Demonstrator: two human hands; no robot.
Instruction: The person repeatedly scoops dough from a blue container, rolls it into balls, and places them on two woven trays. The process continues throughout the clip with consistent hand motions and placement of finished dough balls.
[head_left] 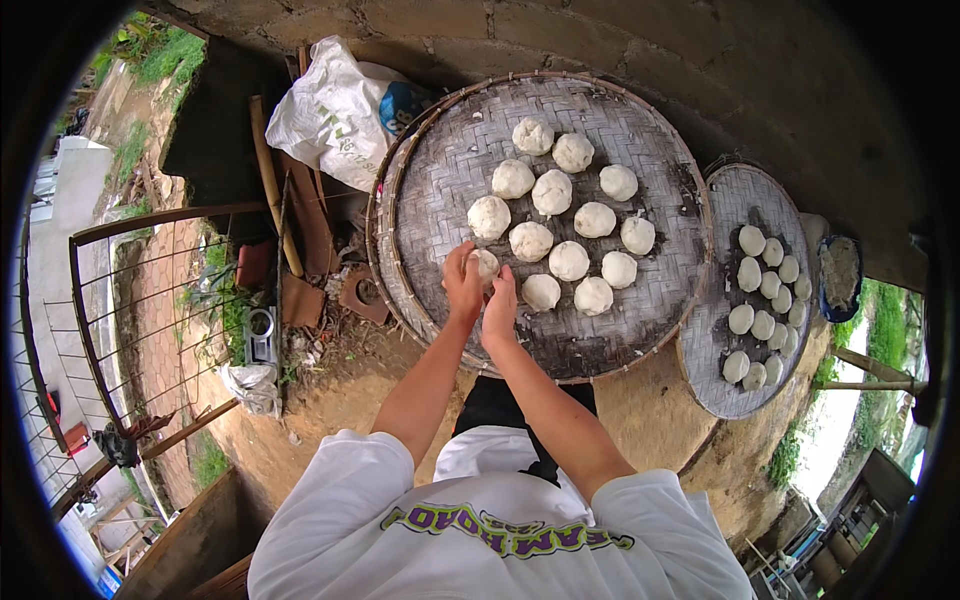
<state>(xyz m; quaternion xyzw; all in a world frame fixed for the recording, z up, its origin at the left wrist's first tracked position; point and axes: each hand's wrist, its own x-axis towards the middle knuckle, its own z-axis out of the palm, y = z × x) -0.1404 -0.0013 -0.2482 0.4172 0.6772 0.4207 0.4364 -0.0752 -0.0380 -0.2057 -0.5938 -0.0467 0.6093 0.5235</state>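
A whitish ball [486,264], which looks like dough, sits between my two hands over the near left part of a round woven bamboo tray [655,130]. My left hand [462,284] curls around the ball's left side. From the right and below, my right hand [499,309] cups it, its fingers pointing away from me. Several similar lumpy balls [552,192] lie spread across the middle of the tray, apart or almost touching. The closest ones to my hands are one ball [541,292] to the right and another [489,217] just beyond.
A second round woven tray [715,345] with several smaller pale balls [770,285] stands to the right, beside a dark container [839,278]. A white sack [335,115] leans at the far left. A brick wall [600,35] runs behind; a metal-barred gate [165,300] stands left.
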